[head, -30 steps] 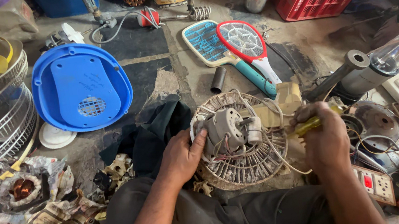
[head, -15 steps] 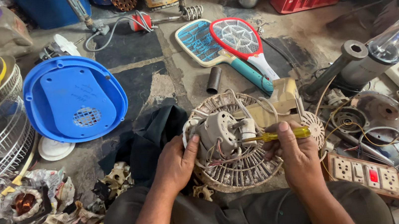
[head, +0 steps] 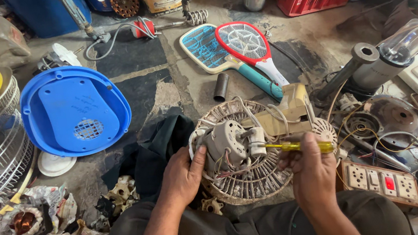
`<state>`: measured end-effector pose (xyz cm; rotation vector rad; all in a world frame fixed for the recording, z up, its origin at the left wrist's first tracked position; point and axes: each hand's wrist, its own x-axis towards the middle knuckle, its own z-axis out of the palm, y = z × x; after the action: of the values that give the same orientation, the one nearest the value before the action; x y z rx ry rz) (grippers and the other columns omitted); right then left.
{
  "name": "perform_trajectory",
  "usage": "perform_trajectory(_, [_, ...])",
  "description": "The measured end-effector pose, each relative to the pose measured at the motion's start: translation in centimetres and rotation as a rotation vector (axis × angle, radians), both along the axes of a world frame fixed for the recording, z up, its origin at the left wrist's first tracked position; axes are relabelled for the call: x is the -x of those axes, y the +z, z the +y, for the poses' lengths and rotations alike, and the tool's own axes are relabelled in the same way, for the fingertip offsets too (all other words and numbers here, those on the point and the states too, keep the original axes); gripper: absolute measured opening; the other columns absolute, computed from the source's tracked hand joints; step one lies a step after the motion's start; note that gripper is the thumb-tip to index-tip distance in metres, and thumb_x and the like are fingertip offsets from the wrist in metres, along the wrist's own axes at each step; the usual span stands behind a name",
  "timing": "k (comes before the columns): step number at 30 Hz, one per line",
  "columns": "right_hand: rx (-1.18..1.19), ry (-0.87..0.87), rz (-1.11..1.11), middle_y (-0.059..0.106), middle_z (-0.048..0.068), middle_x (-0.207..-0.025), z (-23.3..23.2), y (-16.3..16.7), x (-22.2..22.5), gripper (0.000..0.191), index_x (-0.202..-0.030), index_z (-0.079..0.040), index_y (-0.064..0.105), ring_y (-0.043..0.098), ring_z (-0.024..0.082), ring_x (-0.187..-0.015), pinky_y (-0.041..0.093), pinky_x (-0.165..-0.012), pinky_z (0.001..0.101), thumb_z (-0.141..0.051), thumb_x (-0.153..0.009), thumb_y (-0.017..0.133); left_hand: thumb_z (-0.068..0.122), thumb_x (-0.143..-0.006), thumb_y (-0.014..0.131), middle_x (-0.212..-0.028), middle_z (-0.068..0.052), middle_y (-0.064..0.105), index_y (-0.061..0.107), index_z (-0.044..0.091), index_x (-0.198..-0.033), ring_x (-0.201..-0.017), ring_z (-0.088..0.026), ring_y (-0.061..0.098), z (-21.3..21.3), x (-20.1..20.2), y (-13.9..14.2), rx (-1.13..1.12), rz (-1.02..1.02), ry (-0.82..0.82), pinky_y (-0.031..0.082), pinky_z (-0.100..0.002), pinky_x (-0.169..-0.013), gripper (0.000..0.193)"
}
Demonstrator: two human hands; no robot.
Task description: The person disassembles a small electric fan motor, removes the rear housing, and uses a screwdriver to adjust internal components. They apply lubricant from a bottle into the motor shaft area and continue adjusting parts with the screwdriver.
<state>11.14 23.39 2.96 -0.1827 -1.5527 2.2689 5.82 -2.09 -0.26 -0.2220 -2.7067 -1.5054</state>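
On a dusty round grille, grey fan motor in left hand grip, right hand clenching yellow screwdriver.

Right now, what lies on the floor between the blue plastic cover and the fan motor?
In the head view, a crumpled black cloth lies between the blue plastic cover and the fan motor, beside the left hand.
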Motion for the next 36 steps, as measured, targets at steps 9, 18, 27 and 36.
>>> perform_trajectory(9, [-0.469, -0.008, -0.104, 0.068, 0.009, -0.073, -1.3, 0.4, 0.1, 0.036, -0.096, 0.001, 0.067, 0.061, 0.013, -0.060, 0.048, -0.054, 0.0262, -0.029, -0.108, 0.051, 0.058, -0.100, 0.044, -0.100, -0.020, 0.072, 0.069, 0.002, -0.109, -0.099, -0.042, 0.066, -0.2, -0.2, -0.1, -0.029, 0.060, 0.002, 0.051, -0.047, -0.083, 0.061])
perform_trajectory(18, [-0.391, -0.033, 0.112, 0.068, 0.008, -0.082, -2.0, 0.1, -1.1, 0.034, -0.102, 0.001, 0.067, 0.063, 0.011, -0.070, 0.052, -0.062, 0.0260, -0.027, -0.112, 0.051, 0.057, -0.100, 0.044, -0.099, -0.020, 0.072, 0.070, 0.003, -0.109, -0.098, -0.043, 0.067, -0.2, -0.2, 0.1, 0.000, 0.011, 0.017, 0.052, -0.048, -0.083, 0.061])
perform_trajectory(27, [-0.256, -0.032, 0.087, 0.071, 0.008, -0.084, -2.4, 0.5, 0.3, 0.035, -0.105, 0.001, 0.066, 0.067, 0.012, -0.067, 0.055, -0.059, 0.0257, -0.030, -0.108, 0.051, 0.054, -0.101, 0.045, -0.103, -0.020, 0.072, 0.070, 0.003, -0.112, -0.101, -0.043, 0.066, -0.2, -0.3, 0.4, -0.042, 0.042, 0.002, 0.052, -0.047, -0.084, 0.058])
perform_trajectory(36, [-0.374, -0.009, -0.047, 0.072, 0.008, -0.079, -3.2, 1.3, 1.8, 0.035, -0.106, 0.002, 0.068, 0.063, 0.009, -0.065, 0.051, -0.058, 0.0241, -0.031, -0.106, 0.055, 0.054, -0.101, 0.045, -0.099, -0.020, 0.071, 0.070, 0.002, -0.107, -0.098, -0.042, 0.066, -0.3, -0.2, 0.1, -0.024, 0.037, -0.002, 0.051, -0.047, -0.083, 0.058])
